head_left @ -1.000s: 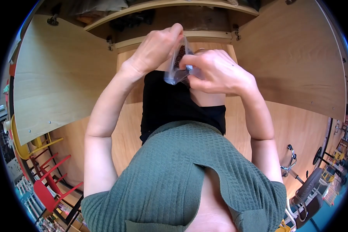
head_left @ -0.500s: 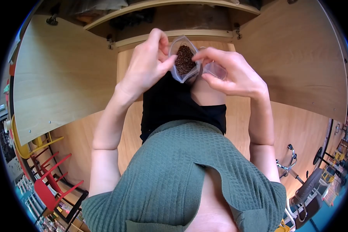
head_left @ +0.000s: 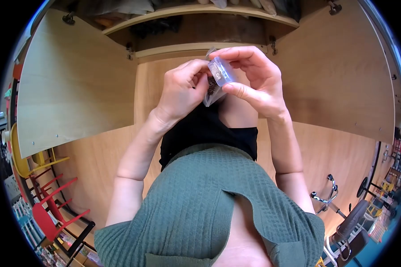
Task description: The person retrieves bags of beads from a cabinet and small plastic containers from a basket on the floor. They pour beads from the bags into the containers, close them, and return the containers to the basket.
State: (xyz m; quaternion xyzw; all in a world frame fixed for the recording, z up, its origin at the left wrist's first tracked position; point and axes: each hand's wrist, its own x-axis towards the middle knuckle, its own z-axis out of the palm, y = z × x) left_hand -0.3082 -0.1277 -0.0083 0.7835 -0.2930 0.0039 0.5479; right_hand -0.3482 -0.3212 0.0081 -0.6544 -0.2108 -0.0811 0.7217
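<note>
Transparent small box, glossy hard plastic; clear thin bag, shiny plastic film; green textured-knit top, matt cloth; pale flat cabinet door, smooth wood, from where I stand.

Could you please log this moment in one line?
left hand: holds bag of brown bits | right hand: holds clear container near bag mouth

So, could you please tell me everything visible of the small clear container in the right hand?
The small clear container is boxy and looks like faintly violet plastic, with a pale marking resembling "G8" on one face. The right hand holds it tilted, partly covering the bag of dark granules here. Whether the left hand touches it is unclear.
</note>
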